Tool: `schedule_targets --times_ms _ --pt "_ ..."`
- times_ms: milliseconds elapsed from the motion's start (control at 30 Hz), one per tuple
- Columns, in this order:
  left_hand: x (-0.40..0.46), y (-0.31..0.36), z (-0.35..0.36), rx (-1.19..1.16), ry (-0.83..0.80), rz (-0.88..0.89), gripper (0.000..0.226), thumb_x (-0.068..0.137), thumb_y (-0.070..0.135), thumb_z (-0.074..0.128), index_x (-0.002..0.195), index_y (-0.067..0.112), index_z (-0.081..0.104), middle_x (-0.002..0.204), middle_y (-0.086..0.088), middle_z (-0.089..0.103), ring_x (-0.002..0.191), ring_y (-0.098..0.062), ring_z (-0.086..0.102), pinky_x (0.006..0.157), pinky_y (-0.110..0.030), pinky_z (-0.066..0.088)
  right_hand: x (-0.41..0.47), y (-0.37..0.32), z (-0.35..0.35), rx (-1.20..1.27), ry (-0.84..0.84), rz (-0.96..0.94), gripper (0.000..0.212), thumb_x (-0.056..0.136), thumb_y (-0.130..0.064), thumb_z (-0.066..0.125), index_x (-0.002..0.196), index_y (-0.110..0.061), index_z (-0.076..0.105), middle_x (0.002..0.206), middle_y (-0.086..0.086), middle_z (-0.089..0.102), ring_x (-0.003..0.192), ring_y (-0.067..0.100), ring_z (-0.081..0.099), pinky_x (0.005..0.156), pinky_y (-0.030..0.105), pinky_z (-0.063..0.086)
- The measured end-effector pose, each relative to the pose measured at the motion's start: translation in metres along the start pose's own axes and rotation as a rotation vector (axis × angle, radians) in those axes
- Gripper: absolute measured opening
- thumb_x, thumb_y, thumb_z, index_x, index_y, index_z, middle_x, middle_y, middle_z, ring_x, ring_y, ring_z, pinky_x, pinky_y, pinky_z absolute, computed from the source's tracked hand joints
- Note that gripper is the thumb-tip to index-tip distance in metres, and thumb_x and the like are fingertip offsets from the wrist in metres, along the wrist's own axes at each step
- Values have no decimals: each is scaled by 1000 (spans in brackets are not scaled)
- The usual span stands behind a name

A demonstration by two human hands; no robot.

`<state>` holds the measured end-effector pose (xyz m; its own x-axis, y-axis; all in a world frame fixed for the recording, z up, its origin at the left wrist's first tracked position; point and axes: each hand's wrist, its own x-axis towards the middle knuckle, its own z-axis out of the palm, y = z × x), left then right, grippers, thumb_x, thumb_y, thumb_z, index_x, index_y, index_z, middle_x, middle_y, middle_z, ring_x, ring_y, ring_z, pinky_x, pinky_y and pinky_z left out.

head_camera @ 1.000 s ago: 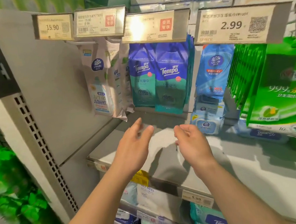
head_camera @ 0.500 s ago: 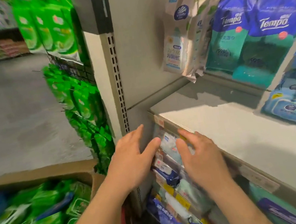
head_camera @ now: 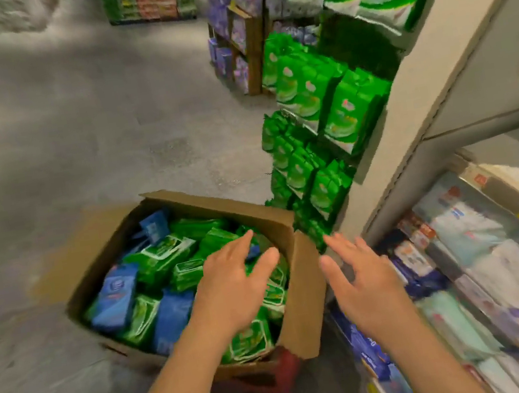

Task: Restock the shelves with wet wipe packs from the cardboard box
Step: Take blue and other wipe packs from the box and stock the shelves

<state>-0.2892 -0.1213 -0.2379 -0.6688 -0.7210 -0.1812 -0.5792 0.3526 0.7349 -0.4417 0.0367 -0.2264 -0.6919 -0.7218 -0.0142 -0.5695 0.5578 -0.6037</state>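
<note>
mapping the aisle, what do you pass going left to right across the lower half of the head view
bare grey floor → open cardboard box of green and blue wet wipe packs → right hand → shelves of white and blue packs

Packs (head_camera: 160, 261) in box (head_camera: 299, 291), left of shelves (head_camera: 483, 263)
</note>
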Motion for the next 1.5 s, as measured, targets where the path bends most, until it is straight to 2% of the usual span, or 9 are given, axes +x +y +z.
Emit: schedule_targets --times_ms 167,300,400,500,667,900,1033,1300,1500 --pt "-10 -71 -47 -102 32 -110 102 73 89 26 157 34 37 164 3 35 153 -19 27 126 -41 20 -5 -49 57 10 -104 -32 58 98 -61 41 151 -37 47 158 -12 43 153 18 29 124 54 21" --pt "-15 -104 -64 -203 58 -174 107 68 89 26 154 30 43 161 4 41 150 -14 34 125 -40 23 -4 -61 87 54 -131 -39 52 98 -40 64 147 -26 54 147 -5 58 139 16 50 116 34 37" --pt "-14 -119 -65 -232 15 -207 89 85 84 38 154 28 44 159 6 43 148 -12 35 121 -31 23 4 -57 102 31 -238 3 59 99 -43 62 153 -28 46 145 -7 58 129 14 56 105 27 41" --pt "-9 -133 -58 -216 18 -243 57 103 54 43 151 25 49 156 5 48 140 -7 41 109 -21 24 17 -47 118 41 -304 10 62 99 -43 61 156 -28 40 149 -7 54 133 14 53 106 24 38" --pt "-6 -140 -49 -245 39 -359 49 105 47 45 146 24 55 145 12 53 125 2 42 104 -22 29 50 -26 141 68 -484 73 65 98 -42 63 157 -29 36 146 -4 55 135 14 50 112 33 43" --pt "2 -145 -32 -177 15 -458 44 106 48 43 143 29 56 123 30 49 116 6 43 92 -17 32 77 6 187 -106 -748 -146 71 94 -47 67 156 -26 38 155 -2 46 143 17 40 120 34 33" --pt "7 -154 -21 -121 -78 -502 49 104 50 47 148 29 53 144 18 53 119 2 46 98 -22 33 80 12 218 -280 -925 -209 80 89 -47 69 158 -24 34 147 6 48 139 27 41 114 38 37" --pt "48 -183 -14 -30 -276 -421 51 104 52 47 150 30 49 145 12 57 134 -9 52 101 -25 37 73 11 250 -516 -943 -158 81 83 -50 69 153 -24 37 154 6 40 143 29 30 112 53 26" --pt "67 -213 -24 -7 -406 -344 53 102 55 48 150 32 48 134 17 60 125 -7 56 106 -30 43 76 -2 255 -592 -956 -42 87 79 -50 72 154 -29 33 150 4 36 143 28 27 110 53 25"
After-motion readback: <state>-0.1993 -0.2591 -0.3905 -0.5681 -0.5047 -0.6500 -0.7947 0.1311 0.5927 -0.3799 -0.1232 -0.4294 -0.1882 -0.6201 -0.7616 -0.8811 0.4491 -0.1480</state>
